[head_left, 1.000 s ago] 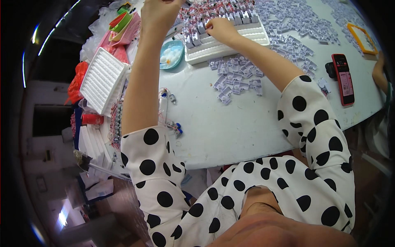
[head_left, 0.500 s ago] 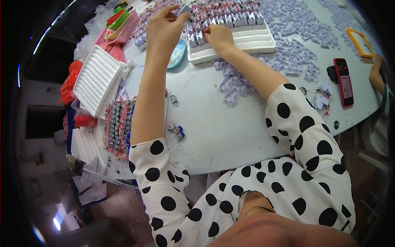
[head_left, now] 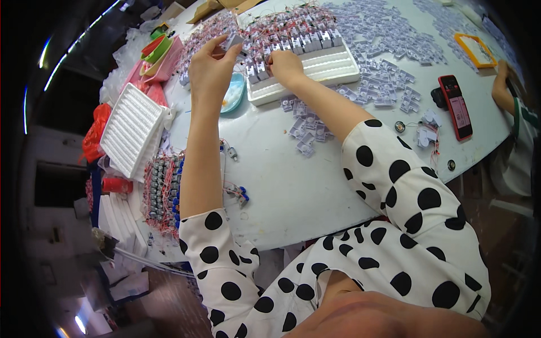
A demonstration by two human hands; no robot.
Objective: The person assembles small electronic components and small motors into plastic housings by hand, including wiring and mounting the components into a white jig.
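Observation:
Held up between the thumb and fingers of my left hand (head_left: 211, 72) is a small pale-grey plastic housing (head_left: 233, 41). My right hand (head_left: 286, 67) is at the left part of a white ridged foam tray (head_left: 318, 83), its fingers closed beside the housings there. What those fingers grip, if anything, is hidden. Rows of grey housings (head_left: 307, 44) with red and dark wires fill the far part of the tray. Just left of the tray stands a light-blue bowl (head_left: 241, 94) with white stuff inside.
Loose clear plastic parts (head_left: 389, 84) spread over the right side. A red handheld device (head_left: 455, 107) and an orange frame (head_left: 476, 50) lie farther right, near another person's arm (head_left: 502, 90). At left are wired small motors (head_left: 163, 194), a white ridged tray (head_left: 131, 129) and stacked baskets (head_left: 159, 53).
The whole view has shifted a little, so the table appears lower and more to the left. Both hands stay at nearly the same places by the tray, the left still holding the housing.

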